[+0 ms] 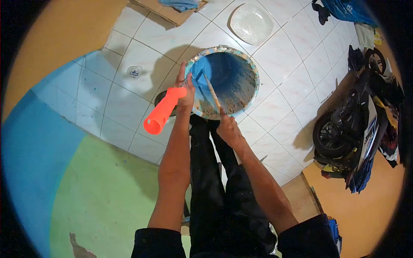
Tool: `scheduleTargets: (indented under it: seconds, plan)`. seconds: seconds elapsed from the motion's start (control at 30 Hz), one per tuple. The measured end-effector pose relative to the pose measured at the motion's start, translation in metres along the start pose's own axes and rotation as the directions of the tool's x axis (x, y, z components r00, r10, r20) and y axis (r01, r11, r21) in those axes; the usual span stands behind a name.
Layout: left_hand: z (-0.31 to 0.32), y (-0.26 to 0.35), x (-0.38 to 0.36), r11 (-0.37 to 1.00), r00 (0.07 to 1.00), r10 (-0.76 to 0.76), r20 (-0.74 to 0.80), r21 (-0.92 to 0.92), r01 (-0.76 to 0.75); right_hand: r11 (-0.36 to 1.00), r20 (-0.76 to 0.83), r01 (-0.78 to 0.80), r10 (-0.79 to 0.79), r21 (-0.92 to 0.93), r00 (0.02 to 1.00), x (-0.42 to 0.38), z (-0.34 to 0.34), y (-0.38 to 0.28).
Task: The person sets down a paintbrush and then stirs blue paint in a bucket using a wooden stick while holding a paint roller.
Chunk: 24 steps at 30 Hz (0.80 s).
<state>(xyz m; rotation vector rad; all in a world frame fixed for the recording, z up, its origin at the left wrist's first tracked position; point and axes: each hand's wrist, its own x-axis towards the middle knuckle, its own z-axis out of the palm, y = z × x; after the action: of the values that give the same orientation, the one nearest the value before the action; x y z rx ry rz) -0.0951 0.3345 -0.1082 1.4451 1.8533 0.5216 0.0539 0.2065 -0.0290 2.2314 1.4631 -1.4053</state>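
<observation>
My left hand (185, 94) is closed around the bright orange handle (161, 112) of a paint roller at the left rim of a paint bucket (256, 81). The roller's far end points into the bucket, where wet blue paint (200, 71) coats the inner wall; I cannot make out the roller head clearly. In my right hand (230, 129), at the near rim, is a wooden stick (211, 91), gripped at its lower end. It slants into the bucket, its tip by the blue paint on the left side. Dried paint crusts the rim.
A clear plastic cup (134, 72) stands left of the bucket, and a white tray (251, 24) lies beyond it. Cardboard (170, 12) with a blue cloth is at the top. A motorbike (348, 129) is on the right. A blue and green painted wall (103, 185) rises at lower left.
</observation>
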Motion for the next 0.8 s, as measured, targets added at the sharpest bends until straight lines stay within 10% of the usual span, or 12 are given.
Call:
scheduleTargets:
  seconds: [0.43, 0.8]
  plan:
    - [0.005, -0.006, 0.000, 0.998, 0.996, 0.069, -0.063, 0.006, -0.069, 0.997, 0.183, -0.049, 0.039, 0.053, 0.982, -0.002, -0.011, 0.007]
    - [0.014, -0.021, 0.001, 0.990, 0.984, 0.140, -0.111, 0.019, -0.139, 1.000, -0.121, 0.016, -0.013, 0.018, 0.993, 0.017, -0.015, 0.003]
